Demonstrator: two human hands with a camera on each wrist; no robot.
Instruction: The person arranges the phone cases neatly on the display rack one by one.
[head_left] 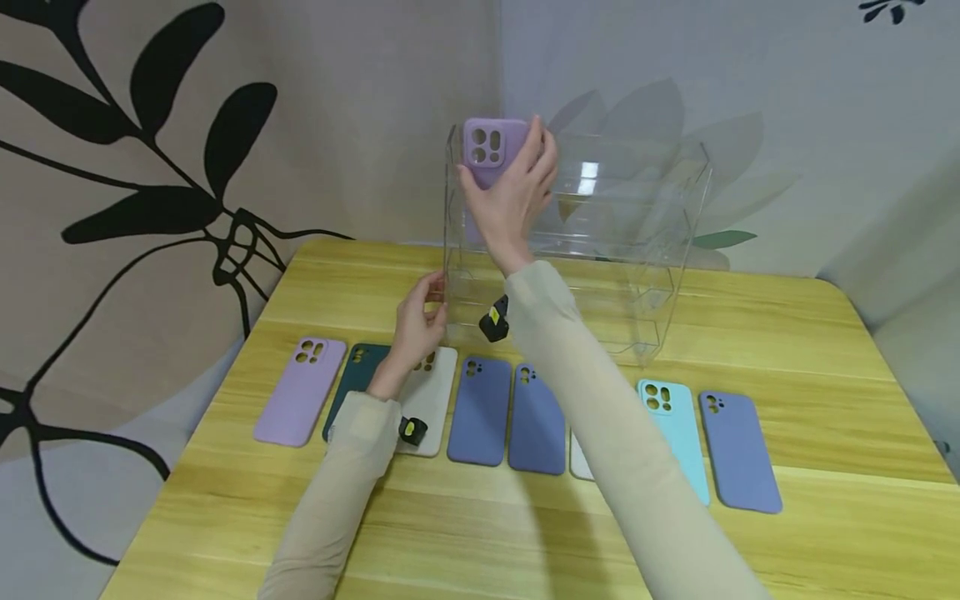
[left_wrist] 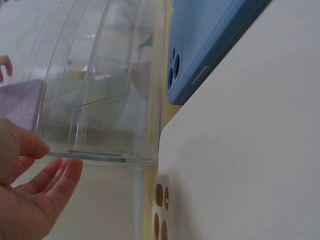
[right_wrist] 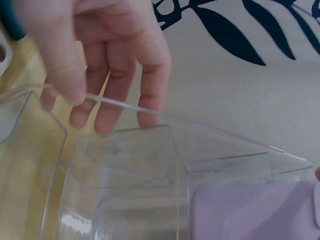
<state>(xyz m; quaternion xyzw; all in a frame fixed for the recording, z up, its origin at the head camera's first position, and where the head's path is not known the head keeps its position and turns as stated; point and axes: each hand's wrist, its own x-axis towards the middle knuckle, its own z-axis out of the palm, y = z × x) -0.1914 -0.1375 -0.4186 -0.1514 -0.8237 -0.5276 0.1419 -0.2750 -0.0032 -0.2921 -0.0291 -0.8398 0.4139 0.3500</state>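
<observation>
A clear acrylic tiered display rack (head_left: 577, 250) stands at the back of the table. My right hand (head_left: 517, 200) holds a lilac phone case (head_left: 489, 177) upright at the rack's upper left, thumb on one edge and fingers on the other. Its camera cutouts face me, and its lower end sits behind clear plastic. My left hand (head_left: 420, 325) grips the front edge of the rack's left side panel. In the left wrist view, the thumb and fingers of that hand (left_wrist: 35, 185) lie on opposite sides of the panel.
A row of phone cases lies before the rack: lilac (head_left: 300, 392), dark green (head_left: 352, 379), white (head_left: 438, 400), two blue-grey (head_left: 480, 412), another white (head_left: 580, 461) mostly under my right sleeve, turquoise (head_left: 678, 433) and blue-grey (head_left: 741, 454). Walls stand behind the table.
</observation>
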